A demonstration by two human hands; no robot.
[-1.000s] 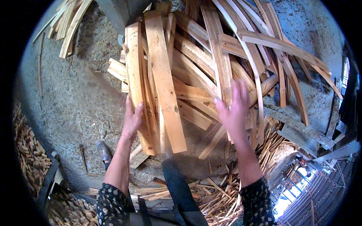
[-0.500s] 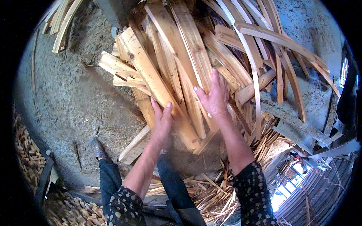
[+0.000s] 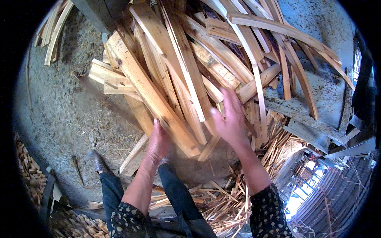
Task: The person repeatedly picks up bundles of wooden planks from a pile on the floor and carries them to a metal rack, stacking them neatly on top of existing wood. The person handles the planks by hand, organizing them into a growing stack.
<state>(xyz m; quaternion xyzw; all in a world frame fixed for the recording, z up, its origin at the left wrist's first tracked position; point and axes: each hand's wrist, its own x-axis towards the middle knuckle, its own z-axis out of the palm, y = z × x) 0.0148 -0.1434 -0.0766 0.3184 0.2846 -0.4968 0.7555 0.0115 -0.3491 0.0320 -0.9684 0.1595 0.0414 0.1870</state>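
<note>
The left hand grips the lower end of a long pale wooden plank from beneath. The right hand, fingers spread open, presses flat against the bundle of rough wooden slats above the sawdust-covered concrete floor.

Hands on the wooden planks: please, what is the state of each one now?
Left hand: under a long plank, grip hidden, cannot be told.
Right hand: open, fingers spread over the wood pile.

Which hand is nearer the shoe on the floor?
Left. The left hand presses under the planks, just up and right of the shoe; the right hand is farther right, on the pile.
</note>
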